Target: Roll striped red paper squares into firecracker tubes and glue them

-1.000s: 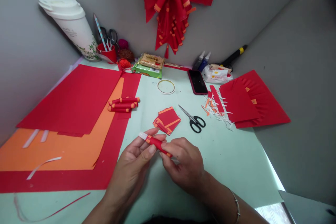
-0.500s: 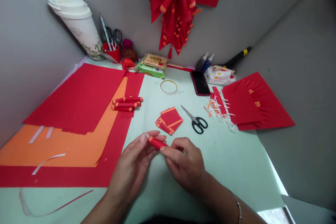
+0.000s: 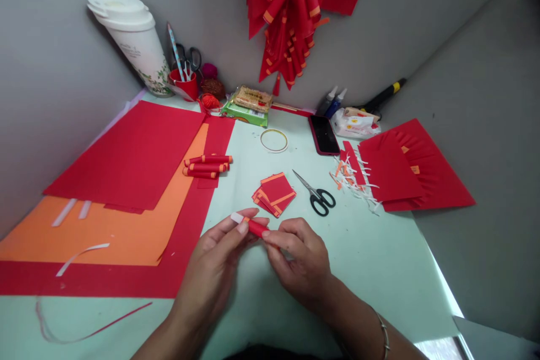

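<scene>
Between my hands is a rolled red paper tube (image 3: 256, 228) with an orange band, and a white strip (image 3: 237, 217) sticks out of its left end. My left hand (image 3: 221, 250) pinches the tube near that end, thumb on top. On the other end, the thumb and fingers of my right hand (image 3: 297, 256) are closed. Just beyond my hands lies a small pile of red paper rectangles (image 3: 278, 188) with orange edges. Black-handled scissors (image 3: 316, 194) rest beside the pile. Several finished red tubes (image 3: 208, 167) are stacked to the left.
Large red sheets (image 3: 130, 157) and orange sheets (image 3: 126, 236) cover the left side. At the back stand a white tumbler (image 3: 135, 45), a red cup (image 3: 185, 85) and a phone (image 3: 324, 135). Paper scraps (image 3: 352, 180) lie right. A red tube cluster (image 3: 291, 17) hangs on the wall.
More of the white strip now shows beyond the tube's left end. My left thumb has shifted onto the tube's orange band. The whole view has shifted slightly.
</scene>
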Demonstrator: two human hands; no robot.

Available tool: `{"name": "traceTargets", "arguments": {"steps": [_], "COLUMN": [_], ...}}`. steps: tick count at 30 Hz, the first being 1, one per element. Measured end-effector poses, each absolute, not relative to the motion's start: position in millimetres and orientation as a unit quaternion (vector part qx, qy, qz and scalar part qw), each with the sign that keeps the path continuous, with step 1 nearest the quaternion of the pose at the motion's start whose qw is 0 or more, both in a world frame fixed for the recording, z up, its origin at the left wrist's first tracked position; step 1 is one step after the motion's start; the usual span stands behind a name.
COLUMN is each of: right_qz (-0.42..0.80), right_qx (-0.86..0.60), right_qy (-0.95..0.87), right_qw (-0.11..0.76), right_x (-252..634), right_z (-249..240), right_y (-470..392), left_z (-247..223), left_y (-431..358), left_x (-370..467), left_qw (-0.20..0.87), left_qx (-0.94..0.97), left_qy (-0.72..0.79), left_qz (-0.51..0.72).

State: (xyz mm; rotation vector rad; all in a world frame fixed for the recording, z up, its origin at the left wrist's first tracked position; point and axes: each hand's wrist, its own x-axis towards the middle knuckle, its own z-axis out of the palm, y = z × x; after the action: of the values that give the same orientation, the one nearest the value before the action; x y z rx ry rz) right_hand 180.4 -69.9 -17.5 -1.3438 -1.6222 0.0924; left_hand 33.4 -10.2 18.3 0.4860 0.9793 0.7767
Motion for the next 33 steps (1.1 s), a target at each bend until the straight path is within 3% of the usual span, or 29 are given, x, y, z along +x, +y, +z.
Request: {"name": "traceTargets", "arguments": {"steps": [18,33], "right_qz": [-0.018,0.040], "right_qx": [-0.557,-0.553], "right_qy": [-0.697,-0.669], "right_qw": [0.451,0.495], "right_x": [181.5,179.7], "right_z": [-15.5,-15.6], "right_y": [-73.1,-69.3], "left_z": [18.0,16.4], "left_y": [-10.2,-10.1], "left_x": [30.3,31.8], "left_qw": [0.781,0.774], "left_qx": [0.246,0.236], "left_qy": [0.439,0.449], "left_qz": [0.370,0.379]}}
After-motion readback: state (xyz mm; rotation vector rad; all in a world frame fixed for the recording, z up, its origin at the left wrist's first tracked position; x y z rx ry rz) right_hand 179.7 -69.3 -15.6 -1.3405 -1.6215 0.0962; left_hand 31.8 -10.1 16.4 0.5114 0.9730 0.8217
